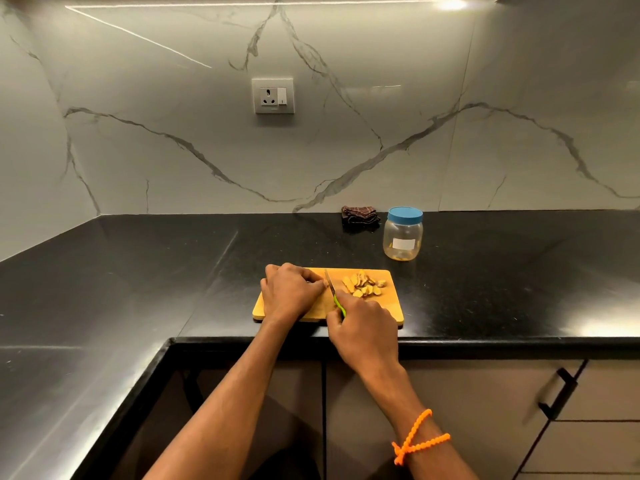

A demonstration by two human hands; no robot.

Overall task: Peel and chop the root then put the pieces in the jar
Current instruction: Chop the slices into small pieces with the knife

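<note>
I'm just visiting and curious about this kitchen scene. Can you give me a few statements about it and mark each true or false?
1. The right hand holds a green-handled knife. True.
2. The jar has its lid off. False: its blue lid is on.
3. Cut pieces lie on the cutting board. True.
4. The left hand rests on the jar. False: it is on the board, beside the blade.

A dark folded cloth (359,215) lies on the black counter (138,271) at the foot of the wall. The wall (450,116) is pale marble with grey veins, and a white socket with a switch (273,95) is set into it. Below the counter's edge are brown cabinet doors (485,393), one with a black handle (559,393).
</note>
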